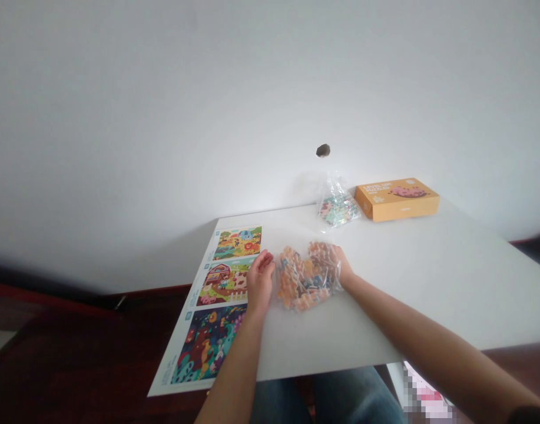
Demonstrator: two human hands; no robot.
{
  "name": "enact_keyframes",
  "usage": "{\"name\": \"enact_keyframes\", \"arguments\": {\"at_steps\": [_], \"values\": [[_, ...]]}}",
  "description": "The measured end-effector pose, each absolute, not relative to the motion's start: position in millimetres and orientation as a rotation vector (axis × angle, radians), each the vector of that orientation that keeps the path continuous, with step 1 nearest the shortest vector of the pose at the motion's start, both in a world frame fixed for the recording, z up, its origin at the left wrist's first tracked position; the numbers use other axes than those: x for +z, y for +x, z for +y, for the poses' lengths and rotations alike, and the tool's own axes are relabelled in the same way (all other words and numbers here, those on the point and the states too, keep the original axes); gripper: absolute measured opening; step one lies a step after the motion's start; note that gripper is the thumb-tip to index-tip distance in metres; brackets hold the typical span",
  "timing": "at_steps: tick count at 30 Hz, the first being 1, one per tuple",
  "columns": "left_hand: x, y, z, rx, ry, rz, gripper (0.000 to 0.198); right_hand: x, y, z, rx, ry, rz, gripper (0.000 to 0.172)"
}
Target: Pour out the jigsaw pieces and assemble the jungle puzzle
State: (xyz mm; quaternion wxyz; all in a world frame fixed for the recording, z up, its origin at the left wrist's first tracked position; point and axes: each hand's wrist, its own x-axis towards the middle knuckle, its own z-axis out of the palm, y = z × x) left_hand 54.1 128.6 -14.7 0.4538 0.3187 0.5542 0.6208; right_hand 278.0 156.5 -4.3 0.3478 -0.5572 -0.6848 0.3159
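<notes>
A clear plastic bag of puzzle pieces [305,280], mostly orange and brown with some blue, is between my two hands over the white table. My left hand [259,282] is at the bag's left edge with its fingers curled, closed on the plastic. At the right side, my right hand [344,270] grips the bag, its fingers partly hidden behind the plastic. Under and beside my left hand and forearm lies a printed picture sheet [228,281] with three colourful scenes: a safari, a farm and a dark forest.
Another clear bag of puzzle pieces [338,209], pink and green, lies near the wall. Beside it rests an orange puzzle box [402,206]. The white table [437,282] meets a white wall [252,118] with a small hole in it. My legs are beneath the front edge.
</notes>
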Motion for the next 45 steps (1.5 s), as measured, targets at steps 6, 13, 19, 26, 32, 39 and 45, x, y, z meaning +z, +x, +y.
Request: {"name": "enact_keyframes", "arguments": {"at_steps": [6, 13, 19, 26, 32, 39, 45], "values": [[-6.9, 54.8, 118.9, 1.283, 1.218, 1.695, 0.041, -4.5, 284.5, 156.1, 0.762, -1.569, -1.598, 0.024], [-2.5, 57.3, 123.1, 1.074, 1.495, 1.680, 0.019, -2.9, 285.8, 155.0, 0.948, -1.381, -1.631, 0.024], [20.3, 51.1, 151.0, 1.164, 1.332, 1.660, 0.021, -5.4, 284.5, 159.4, 0.998, -1.371, -1.626, 0.030], [73.4, 57.0, 176.4, 1.183, 1.429, 1.529, 0.019, 9.1, 287.5, 153.2, 0.952, -1.382, -1.623, 0.038], [78.4, 65.2, 182.4, 1.281, 1.494, 1.530, 0.019, 10.8, 275.5, 142.2, 0.762, -1.329, -1.673, 0.043], [98.1, 55.8, 184.1, 1.415, 1.734, 1.468, 0.017, -0.7, 269.0, 136.1, 0.652, -1.415, -1.718, 0.063], [124.3, 52.2, 185.1, 1.394, 1.858, 1.403, 0.019, 0.2, 269.1, 140.4, 0.695, -1.548, -1.772, 0.072]]}}
